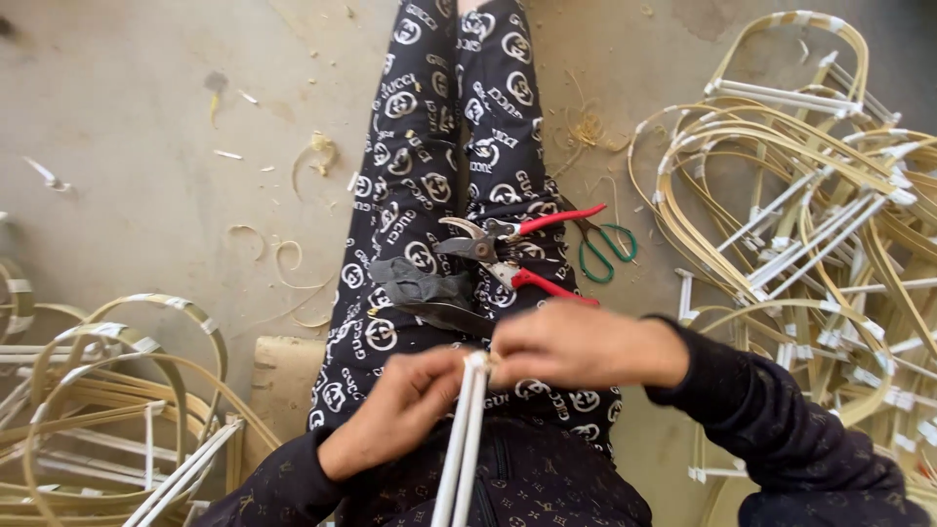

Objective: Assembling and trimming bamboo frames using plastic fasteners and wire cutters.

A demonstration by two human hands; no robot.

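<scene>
Both hands pinch the white sticks (464, 429): left hand (395, 410) below, right hand (576, 344) on top; red cutters (508, 254) lie on the lap.

1. White sticks (461, 444): two thin, pale, straight rods lying side by side and touching along their length. They run from the bottom edge of the view up to the lap, tilted slightly right.
2. Top ends sit flush together, pinched between the left hand (390, 410) and the right hand (576, 346).
3. Left fingers close on them from the left, just below the tips; right fingers cover the tips from the right.
</scene>
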